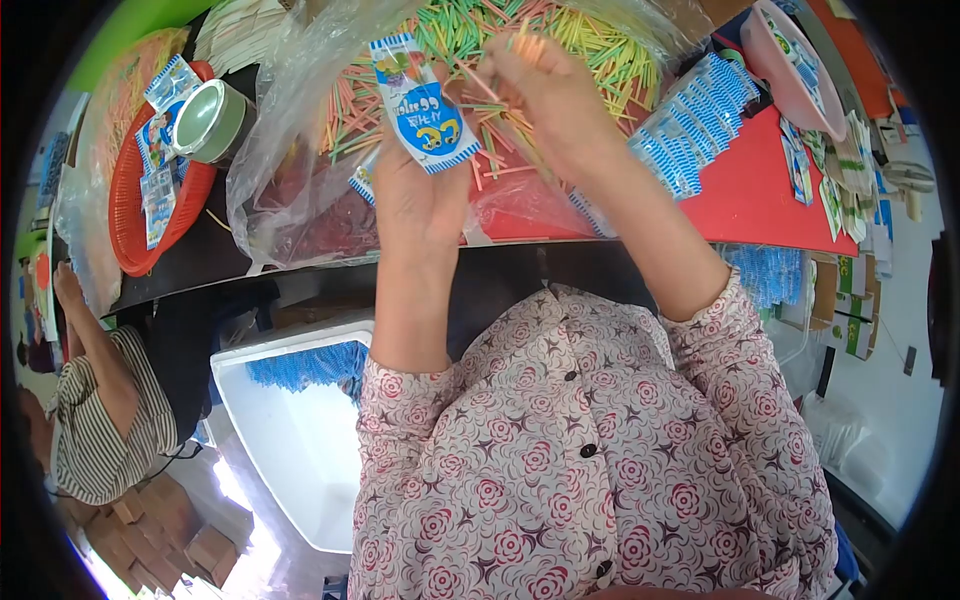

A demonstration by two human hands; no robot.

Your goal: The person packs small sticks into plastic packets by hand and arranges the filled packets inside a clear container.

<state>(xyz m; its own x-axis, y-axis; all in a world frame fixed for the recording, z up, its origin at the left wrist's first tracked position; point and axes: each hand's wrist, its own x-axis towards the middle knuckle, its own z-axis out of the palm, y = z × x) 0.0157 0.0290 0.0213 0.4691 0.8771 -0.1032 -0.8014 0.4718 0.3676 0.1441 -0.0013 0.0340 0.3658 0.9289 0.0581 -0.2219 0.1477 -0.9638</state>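
My left hand (pixel 425 200) is closed on a small blue-and-white printed packet (pixel 425 115), held up over the near side of the pile. To its right, my right hand (pixel 550 100) is closed with its fingers bent around a few thin orange-and-pink sticks (pixel 525 45). Both hands are over a heap of thin green, yellow and pink sticks (pixel 610 60) lying on clear plastic sheeting (pixel 270 190). Part of another packet (pixel 365 180) shows beside my left wrist. A row of overlapping blue-and-white packets (pixel 690 125) lies to the right of my right forearm.
An orange basket (pixel 125 215) with packets and a round container (pixel 213 122) stands at the left. A pink basin (pixel 765 50) holds packets at the right. Below the table edge is a white bin (pixel 290 440) with blue packets. Another person (pixel 110 410) sits at the left.
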